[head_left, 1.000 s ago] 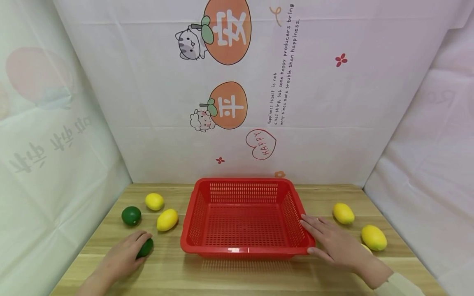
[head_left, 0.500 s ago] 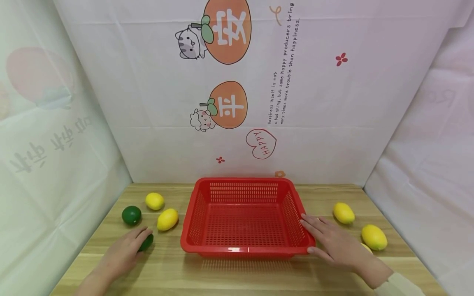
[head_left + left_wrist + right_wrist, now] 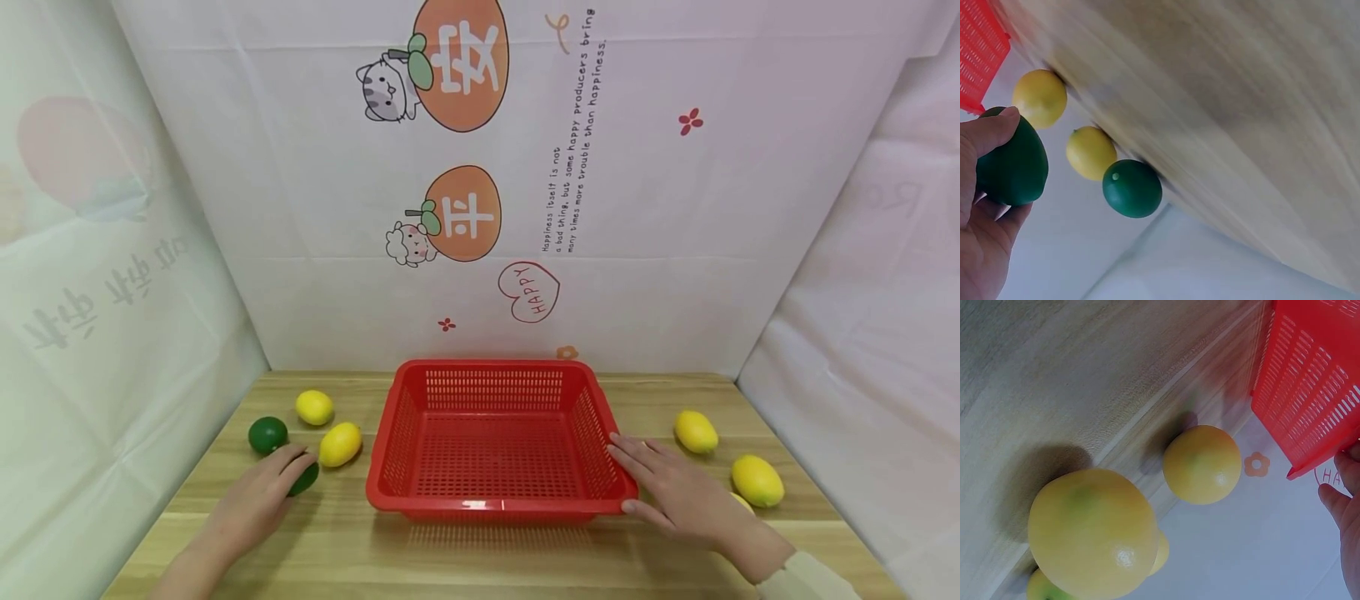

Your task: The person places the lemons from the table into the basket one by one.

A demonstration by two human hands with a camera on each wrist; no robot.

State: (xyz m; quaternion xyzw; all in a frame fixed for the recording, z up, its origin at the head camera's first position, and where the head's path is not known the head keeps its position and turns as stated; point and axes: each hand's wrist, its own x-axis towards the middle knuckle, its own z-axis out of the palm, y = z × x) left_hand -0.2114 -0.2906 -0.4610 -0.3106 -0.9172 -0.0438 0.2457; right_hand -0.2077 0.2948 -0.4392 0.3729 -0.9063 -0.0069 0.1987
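Observation:
My left hand grips a dark green lime at the left of the table, thumb on one side and fingers under the other in the left wrist view. Just beyond it lie a second green lime and two yellow lemons. My right hand rests on the right rim of a red perforated basket, its fingers fairly straight and the thumb by the front corner. Nothing lies inside the basket.
On the right stand two yellow lemons, one farther back and one nearer, with another partly hidden behind the right hand. The wooden table meets a printed white cloth at the back, with cloth on both sides too.
My left hand has moved slightly away from the front edge and to the right, carrying the green lime with it. The right hand and basket have stayed put.

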